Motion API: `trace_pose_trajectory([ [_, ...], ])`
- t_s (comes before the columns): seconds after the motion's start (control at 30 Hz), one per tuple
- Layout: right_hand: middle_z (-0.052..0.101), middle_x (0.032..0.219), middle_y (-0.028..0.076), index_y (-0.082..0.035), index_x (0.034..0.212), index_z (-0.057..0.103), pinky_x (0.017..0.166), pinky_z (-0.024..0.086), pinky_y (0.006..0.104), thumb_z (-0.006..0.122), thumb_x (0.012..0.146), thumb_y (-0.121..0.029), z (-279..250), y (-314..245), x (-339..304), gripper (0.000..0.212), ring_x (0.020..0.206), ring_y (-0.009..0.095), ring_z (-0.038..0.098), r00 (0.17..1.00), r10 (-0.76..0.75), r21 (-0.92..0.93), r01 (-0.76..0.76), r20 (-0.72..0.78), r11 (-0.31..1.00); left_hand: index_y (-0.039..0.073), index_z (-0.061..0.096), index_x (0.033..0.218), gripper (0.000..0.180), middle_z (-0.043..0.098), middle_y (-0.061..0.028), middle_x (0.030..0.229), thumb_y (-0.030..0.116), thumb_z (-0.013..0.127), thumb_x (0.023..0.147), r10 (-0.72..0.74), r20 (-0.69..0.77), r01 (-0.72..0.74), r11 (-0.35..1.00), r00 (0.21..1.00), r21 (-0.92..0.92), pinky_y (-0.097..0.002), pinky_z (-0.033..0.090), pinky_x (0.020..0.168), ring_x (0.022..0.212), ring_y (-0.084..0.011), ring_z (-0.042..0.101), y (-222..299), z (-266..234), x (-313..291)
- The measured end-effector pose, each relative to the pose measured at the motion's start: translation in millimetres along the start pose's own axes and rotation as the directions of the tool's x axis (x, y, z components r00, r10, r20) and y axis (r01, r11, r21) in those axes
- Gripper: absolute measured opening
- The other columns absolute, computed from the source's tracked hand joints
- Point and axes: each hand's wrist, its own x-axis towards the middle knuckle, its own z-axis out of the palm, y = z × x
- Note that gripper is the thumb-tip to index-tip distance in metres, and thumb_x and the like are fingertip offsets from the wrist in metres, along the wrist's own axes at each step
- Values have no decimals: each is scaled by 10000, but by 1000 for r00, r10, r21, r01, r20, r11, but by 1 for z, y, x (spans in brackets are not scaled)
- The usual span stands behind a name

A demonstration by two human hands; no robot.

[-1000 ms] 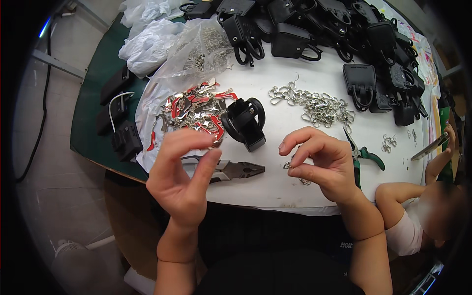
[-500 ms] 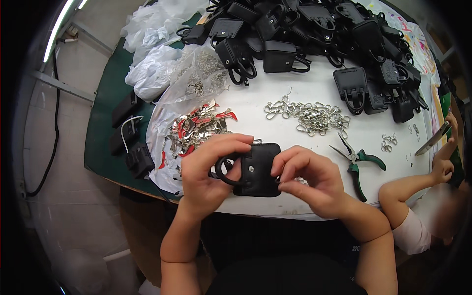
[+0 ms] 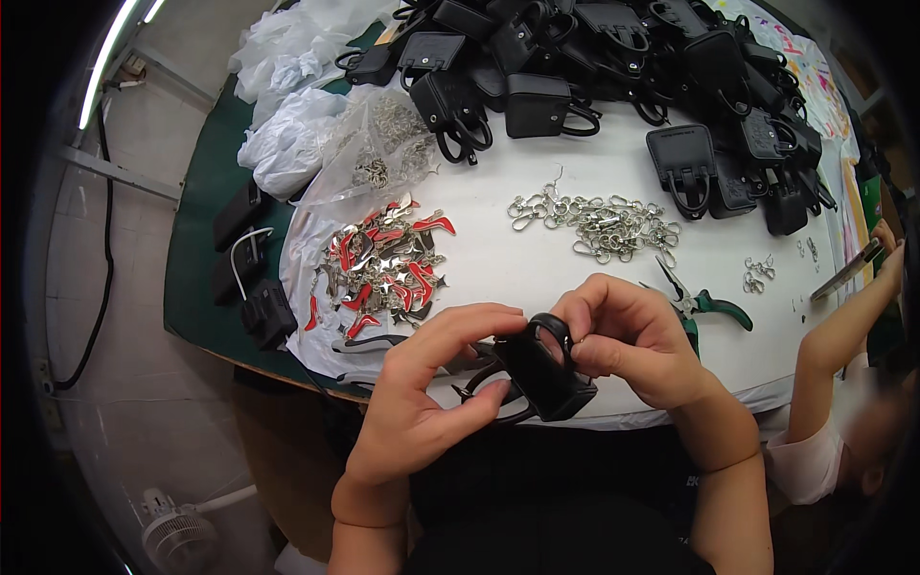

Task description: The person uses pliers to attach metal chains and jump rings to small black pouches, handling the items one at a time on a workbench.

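Since 0.5 s ago, both hands, left (image 3: 431, 383) and right (image 3: 632, 350), have tilted the small black pouch (image 3: 548, 376) upright, pinching its loop handle, nearer the worktop (image 3: 517, 259) edge.

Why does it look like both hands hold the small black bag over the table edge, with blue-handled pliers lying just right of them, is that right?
Not quite: the pliers have green handles, not blue, as the head view shows. The rest holds: left hand and right hand hold the small black bag over the table edge.
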Motion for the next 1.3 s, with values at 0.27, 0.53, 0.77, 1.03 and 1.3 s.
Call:
trace_pose_trajectory([
  [0.27,666,902,37,-22,1043,588,551,385,177,663,943,-35,-16,10,8,125,654,30,518,996,-35,213,17,81,977,-14,338,1504,1038,541,-186,1400,69,859,609,26,80,8,917,996,-399,-370,347,1087,1352,-258,476,-19,14,0],
  [0.53,668,903,44,-4,1012,626,588,422,183,690,912,-6,-14,10,10,119,689,50,558,998,9,68,-14,65,998,0,537,1277,487,624,-111,1176,135,786,881,57,-17,-53,717,998,-695,-308,440,991,1090,-158,599,-34,29,2],
  [0.77,624,975,31,-45,877,747,751,461,244,809,767,18,-15,10,17,142,879,106,589,957,-292,-455,262,6,851,-35,600,1097,181,689,-83,999,17,679,942,97,-439,-266,901,893,-343,-231,507,806,896,-103,625,-47,43,10],
  [1.03,678,915,61,-20,879,762,697,497,238,820,759,17,-10,23,18,139,801,124,630,934,-324,-360,255,-148,897,-35,606,1082,341,710,-98,928,-2,808,809,282,-368,-384,892,886,-239,-235,490,726,808,-98,614,-55,42,15],
  [1.3,723,896,91,0,901,760,722,524,248,789,794,29,-5,35,15,115,804,129,671,896,-414,-523,278,-162,806,-43,671,1091,376,713,-102,918,-122,777,739,129,-449,-276,920,884,-278,-244,536,738,814,-127,678,-61,45,15],
])
